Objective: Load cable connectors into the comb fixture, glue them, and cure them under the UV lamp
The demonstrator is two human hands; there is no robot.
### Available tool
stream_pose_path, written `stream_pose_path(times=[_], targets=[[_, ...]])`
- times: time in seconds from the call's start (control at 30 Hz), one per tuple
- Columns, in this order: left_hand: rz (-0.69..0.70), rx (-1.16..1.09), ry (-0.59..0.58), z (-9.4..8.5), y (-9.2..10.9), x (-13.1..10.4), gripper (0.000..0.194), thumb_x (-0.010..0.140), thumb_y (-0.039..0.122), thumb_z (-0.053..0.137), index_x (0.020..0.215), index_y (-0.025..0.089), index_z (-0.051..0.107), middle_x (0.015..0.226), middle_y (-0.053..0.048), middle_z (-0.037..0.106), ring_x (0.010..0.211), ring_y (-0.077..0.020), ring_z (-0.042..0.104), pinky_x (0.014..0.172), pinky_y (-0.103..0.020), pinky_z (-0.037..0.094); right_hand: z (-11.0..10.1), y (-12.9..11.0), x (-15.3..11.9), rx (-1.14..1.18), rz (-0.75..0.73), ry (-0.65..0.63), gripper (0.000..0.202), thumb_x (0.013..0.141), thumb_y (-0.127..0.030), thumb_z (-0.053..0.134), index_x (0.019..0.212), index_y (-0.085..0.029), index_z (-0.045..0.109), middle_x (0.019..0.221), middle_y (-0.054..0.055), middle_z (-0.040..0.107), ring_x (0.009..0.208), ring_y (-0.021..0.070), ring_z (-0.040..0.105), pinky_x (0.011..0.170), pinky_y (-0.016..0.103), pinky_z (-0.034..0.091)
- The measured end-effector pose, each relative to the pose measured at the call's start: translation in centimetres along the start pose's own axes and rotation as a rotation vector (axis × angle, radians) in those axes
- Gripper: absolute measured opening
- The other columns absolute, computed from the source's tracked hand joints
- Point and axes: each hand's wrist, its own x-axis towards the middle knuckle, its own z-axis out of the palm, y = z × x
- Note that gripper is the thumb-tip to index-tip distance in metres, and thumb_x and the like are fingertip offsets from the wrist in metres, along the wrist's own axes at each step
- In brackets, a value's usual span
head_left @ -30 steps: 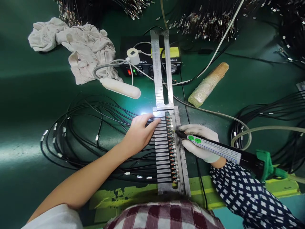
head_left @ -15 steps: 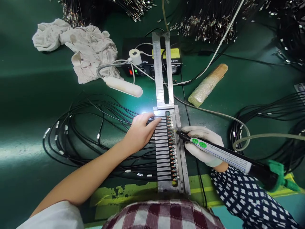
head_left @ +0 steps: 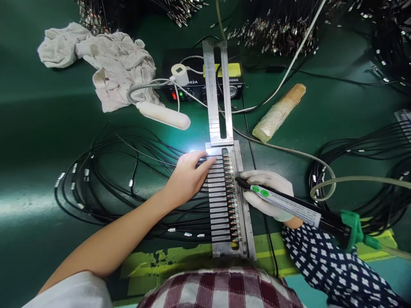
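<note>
My left hand is bare and lies over the upper left edge of a slotted metal fixture. Its thumb and index finger stretch out near the top slots, a narrow gap between them; the other fingers are hidden. Black cables run under this hand into the slots, and their stripped, orange-tipped ends line up along the fixture's right side. In a white glove, my right hand wraps round a black dispensing syringe with a green cap. The syringe's tip is close to the cable ends at the upper middle.
A lit white lamp shines beside the fixture's top. Behind the slotted metal arm stands a black control box. Crumpled white cloth, a wrapped wooden block, coiled cables and cable bundles lie around.
The syringe's green-capped end has swung left, and its tip has shifted slightly down along the cable ends. My left hand stays in place on the fixture. The whole view has shifted slightly.
</note>
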Motion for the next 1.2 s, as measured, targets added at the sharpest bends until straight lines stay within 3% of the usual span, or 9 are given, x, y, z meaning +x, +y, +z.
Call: stream_pose_path(times=[1.2], targets=[[-0.001, -0.01, -0.011, -0.06, 0.05, 0.01, 0.033, 0.097, 0.017, 0.049, 0.127, 0.011, 0.06, 0.126, -0.016, 0.053, 0.113, -0.0277, 0.053, 0.09, -0.042, 0.044, 0.08, 0.26, -0.12, 0.029, 0.019, 0.002, 0.024, 0.075, -0.017, 0.078, 0.093, -0.015, 0.063, 0.101, 0.008, 0.072, 0.093, 0.0164, 0.071, 0.085, 0.027, 0.058]])
